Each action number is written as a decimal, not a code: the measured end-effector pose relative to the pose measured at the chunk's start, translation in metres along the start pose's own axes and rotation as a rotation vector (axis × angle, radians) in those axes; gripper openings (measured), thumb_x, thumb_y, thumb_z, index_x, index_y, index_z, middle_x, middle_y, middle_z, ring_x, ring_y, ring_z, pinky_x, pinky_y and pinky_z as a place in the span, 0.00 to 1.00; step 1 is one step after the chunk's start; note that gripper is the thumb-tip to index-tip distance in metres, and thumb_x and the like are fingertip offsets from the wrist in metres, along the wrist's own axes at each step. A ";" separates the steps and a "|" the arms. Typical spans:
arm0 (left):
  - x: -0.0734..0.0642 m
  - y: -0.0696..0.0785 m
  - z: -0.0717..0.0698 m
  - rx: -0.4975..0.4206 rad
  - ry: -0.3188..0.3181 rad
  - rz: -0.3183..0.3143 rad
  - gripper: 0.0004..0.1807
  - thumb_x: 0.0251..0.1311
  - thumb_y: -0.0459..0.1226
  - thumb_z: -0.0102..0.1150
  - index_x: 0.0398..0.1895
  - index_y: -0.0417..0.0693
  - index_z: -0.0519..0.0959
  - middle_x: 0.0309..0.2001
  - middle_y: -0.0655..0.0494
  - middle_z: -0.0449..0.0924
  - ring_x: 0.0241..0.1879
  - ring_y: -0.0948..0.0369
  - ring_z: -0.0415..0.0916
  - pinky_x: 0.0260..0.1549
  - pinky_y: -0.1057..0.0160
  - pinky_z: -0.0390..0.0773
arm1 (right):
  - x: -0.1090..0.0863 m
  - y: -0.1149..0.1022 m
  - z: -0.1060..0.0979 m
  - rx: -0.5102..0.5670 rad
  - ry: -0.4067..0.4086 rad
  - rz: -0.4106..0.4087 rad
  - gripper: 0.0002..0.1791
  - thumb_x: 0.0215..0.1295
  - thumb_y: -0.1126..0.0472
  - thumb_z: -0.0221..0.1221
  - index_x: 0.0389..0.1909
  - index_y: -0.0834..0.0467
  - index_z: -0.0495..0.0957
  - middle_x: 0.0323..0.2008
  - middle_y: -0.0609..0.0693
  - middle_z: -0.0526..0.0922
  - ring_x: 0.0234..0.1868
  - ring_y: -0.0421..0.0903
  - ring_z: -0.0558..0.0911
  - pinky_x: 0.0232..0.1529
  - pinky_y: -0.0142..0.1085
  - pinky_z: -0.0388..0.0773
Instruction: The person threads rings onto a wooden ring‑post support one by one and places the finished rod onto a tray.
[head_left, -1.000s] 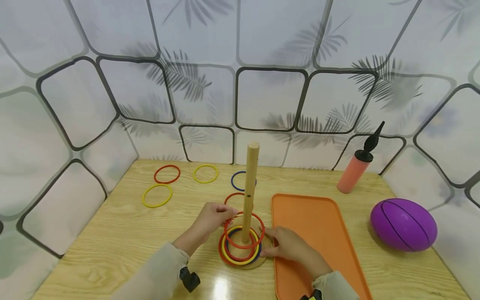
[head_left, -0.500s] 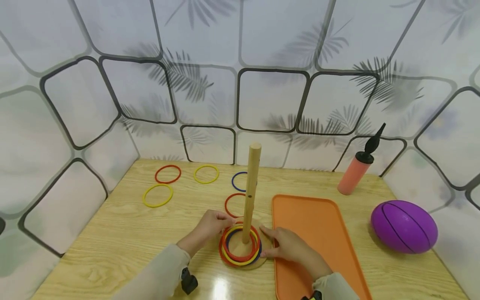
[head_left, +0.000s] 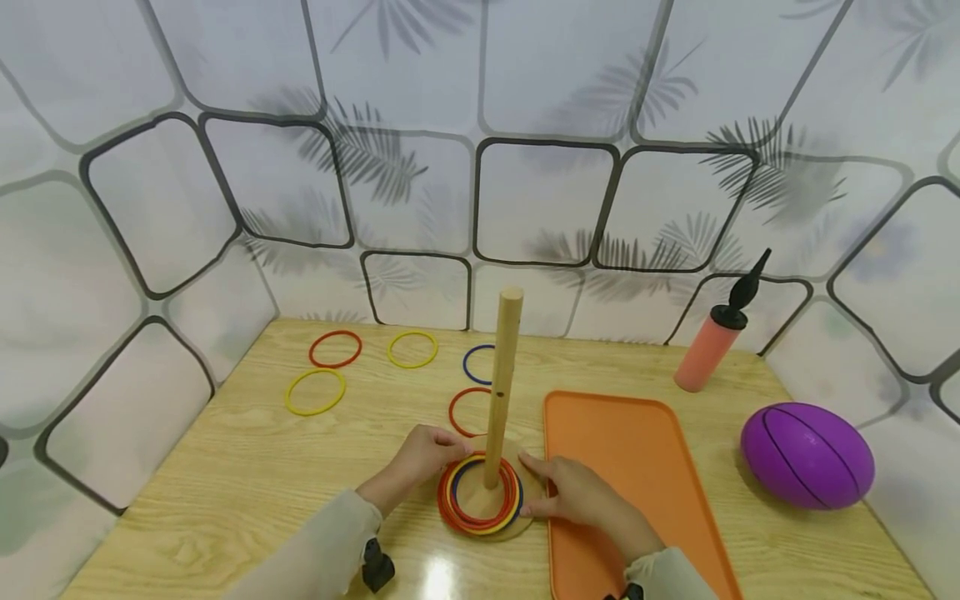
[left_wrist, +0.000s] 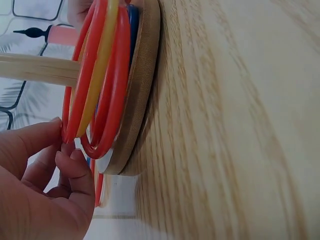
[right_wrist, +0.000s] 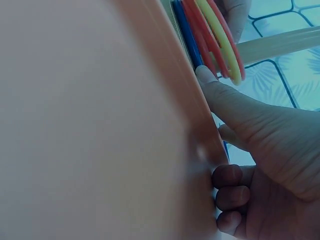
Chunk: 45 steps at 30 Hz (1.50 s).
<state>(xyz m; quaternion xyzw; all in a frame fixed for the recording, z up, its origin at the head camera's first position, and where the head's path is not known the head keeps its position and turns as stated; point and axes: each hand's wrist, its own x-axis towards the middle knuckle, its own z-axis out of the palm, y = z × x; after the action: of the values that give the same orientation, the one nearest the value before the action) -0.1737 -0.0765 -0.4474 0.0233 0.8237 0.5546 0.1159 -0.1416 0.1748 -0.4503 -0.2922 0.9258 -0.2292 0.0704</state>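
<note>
A wooden post [head_left: 502,383] stands upright on a round wooden base [head_left: 534,490], with red, yellow and blue rings stacked low around it. My left hand [head_left: 416,461] is at the stack's left side. In the left wrist view its thumb and fingers pinch the edge of the top red ring [left_wrist: 89,75], which lies against a yellow ring [left_wrist: 100,65]. From the right, my right hand [head_left: 588,496] holds the base's edge between thumb and forefinger. Its thumb tip touches beside the blue ring [right_wrist: 187,32] in the right wrist view, other fingers curled.
An orange tray [head_left: 622,450] lies right of the base, under my right forearm. Behind the post are a blue ring [head_left: 465,364] and a red ring [head_left: 451,410]. Several more rings lie back left. A pink hand pump [head_left: 705,350] and purple ball [head_left: 807,456] stand right.
My left hand has lowered the red ring around the post from a tilted position above the stack down onto it. My right hand has stayed at the base.
</note>
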 end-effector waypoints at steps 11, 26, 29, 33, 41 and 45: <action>-0.001 0.001 -0.010 -0.094 -0.037 -0.003 0.10 0.55 0.37 0.66 0.33 0.37 0.84 0.25 0.60 0.79 0.25 0.65 0.68 0.23 0.67 0.69 | 0.001 -0.001 -0.001 0.011 -0.016 0.025 0.44 0.51 0.40 0.66 0.65 0.61 0.67 0.24 0.43 0.67 0.26 0.38 0.65 0.29 0.34 0.66; 0.005 0.001 -0.043 -0.140 -0.023 -0.025 0.12 0.57 0.38 0.64 0.40 0.39 0.83 0.29 0.57 0.80 0.32 0.62 0.74 0.28 0.64 0.73 | 0.000 -0.003 -0.003 -0.002 -0.015 0.047 0.44 0.50 0.41 0.67 0.65 0.60 0.68 0.23 0.43 0.67 0.25 0.38 0.65 0.29 0.34 0.65; 0.007 -0.002 -0.057 -0.126 0.007 -0.034 0.13 0.58 0.38 0.63 0.42 0.38 0.83 0.33 0.57 0.82 0.34 0.62 0.75 0.31 0.63 0.75 | 0.000 -0.003 -0.003 0.000 -0.016 0.046 0.44 0.50 0.41 0.67 0.65 0.60 0.68 0.23 0.43 0.67 0.25 0.38 0.65 0.28 0.33 0.65; 0.009 -0.010 -0.080 -0.119 0.072 -0.043 0.15 0.59 0.39 0.63 0.45 0.38 0.82 0.37 0.58 0.83 0.36 0.62 0.75 0.34 0.63 0.76 | 0.000 -0.003 -0.003 0.006 -0.020 0.041 0.44 0.50 0.41 0.67 0.65 0.60 0.67 0.23 0.43 0.67 0.24 0.37 0.64 0.27 0.32 0.64; 0.007 -0.029 -0.127 -0.148 0.134 -0.073 0.24 0.62 0.44 0.60 0.55 0.36 0.76 0.43 0.58 0.81 0.45 0.55 0.75 0.43 0.58 0.76 | -0.001 -0.003 -0.004 0.013 -0.009 0.012 0.44 0.50 0.42 0.67 0.65 0.61 0.67 0.22 0.43 0.67 0.24 0.36 0.64 0.27 0.31 0.65; 0.005 -0.039 -0.145 -0.120 0.163 -0.075 0.25 0.64 0.43 0.58 0.59 0.35 0.73 0.44 0.58 0.81 0.44 0.57 0.76 0.42 0.60 0.76 | -0.001 -0.003 -0.002 0.004 -0.001 0.007 0.45 0.50 0.42 0.68 0.64 0.62 0.67 0.23 0.42 0.67 0.24 0.36 0.64 0.27 0.32 0.65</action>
<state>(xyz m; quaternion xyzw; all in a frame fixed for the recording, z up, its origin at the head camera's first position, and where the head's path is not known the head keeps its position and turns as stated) -0.2066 -0.2227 -0.4325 -0.0600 0.7960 0.5983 0.0703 -0.1395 0.1741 -0.4468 -0.2890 0.9263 -0.2305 0.0723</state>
